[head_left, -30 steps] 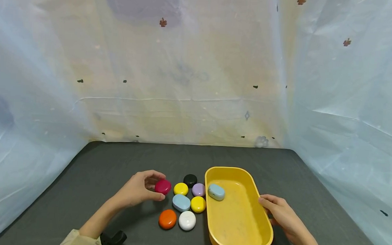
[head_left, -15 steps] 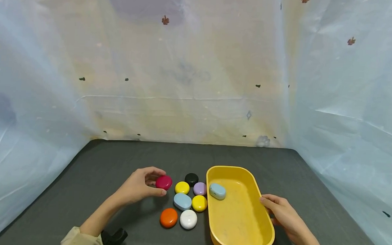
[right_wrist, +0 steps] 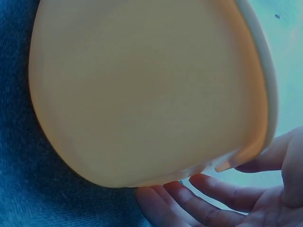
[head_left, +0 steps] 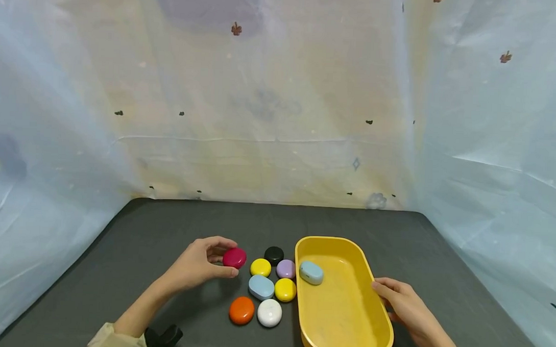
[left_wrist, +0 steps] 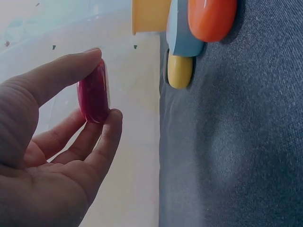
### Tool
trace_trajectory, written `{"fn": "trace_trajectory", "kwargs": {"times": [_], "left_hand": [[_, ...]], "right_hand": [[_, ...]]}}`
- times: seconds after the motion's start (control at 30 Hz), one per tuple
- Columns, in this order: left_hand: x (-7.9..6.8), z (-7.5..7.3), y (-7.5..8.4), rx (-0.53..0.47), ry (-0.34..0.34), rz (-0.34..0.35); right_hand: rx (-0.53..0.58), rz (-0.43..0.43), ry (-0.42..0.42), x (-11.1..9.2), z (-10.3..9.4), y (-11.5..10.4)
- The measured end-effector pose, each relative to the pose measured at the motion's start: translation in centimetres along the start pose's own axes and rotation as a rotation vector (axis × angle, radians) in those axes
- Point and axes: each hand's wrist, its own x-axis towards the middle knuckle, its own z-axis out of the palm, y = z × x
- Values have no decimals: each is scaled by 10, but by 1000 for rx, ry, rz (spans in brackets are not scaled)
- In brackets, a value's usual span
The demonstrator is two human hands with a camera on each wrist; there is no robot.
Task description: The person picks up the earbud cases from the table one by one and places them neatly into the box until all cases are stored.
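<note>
My left hand (head_left: 194, 265) pinches a shiny crimson pebble-shaped piece (head_left: 234, 258) between thumb and fingers, to the left of a cluster of similar rounded pieces. In the left wrist view the crimson piece (left_wrist: 93, 92) is seen edge-on, raised off the dark table surface. A yellow plastic bin (head_left: 342, 313) stands right of the cluster, with one light blue piece (head_left: 311, 272) inside by its left wall. On the bin's right rim rests the thumb of my right hand (head_left: 404, 303). The right wrist view shows its other fingers curled under the rim against the bin's outer wall (right_wrist: 142, 94).
Several pieces lie close together: black (head_left: 273, 255), lilac (head_left: 286, 269), light blue (head_left: 261, 287), orange (head_left: 241, 310), white (head_left: 269, 313) and two yellow ones. Patterned sheets (head_left: 271, 117) hang around the back and sides of the dark table (head_left: 175, 218).
The crimson piece has risen slightly with my left hand, a little farther from the nearest yellow piece. The right hand keeps its hold on the bin. The head view has shifted slightly.
</note>
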Motion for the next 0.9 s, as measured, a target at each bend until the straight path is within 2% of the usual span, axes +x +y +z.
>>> {"fn": "trace_trajectory", "kwargs": {"times": [0.13,0.27,0.47,0.67,0.9], "left_hand": [[-3,3,4,-12,0,-1],[-2,10,9,-34,-19,31],[3,34,17,-20,-45,86],[15,56,34,-45,-51,154],[31,79,53,-80,-66,178]], "right_hand": [[-6,1,-1,0,1,-1],[-12,10,20,-1,1,-3],[-9,27,35,-3,1,-5],[-21,30,61,-1,1,-5],[-26,21,53,-1,2,-4]]}}
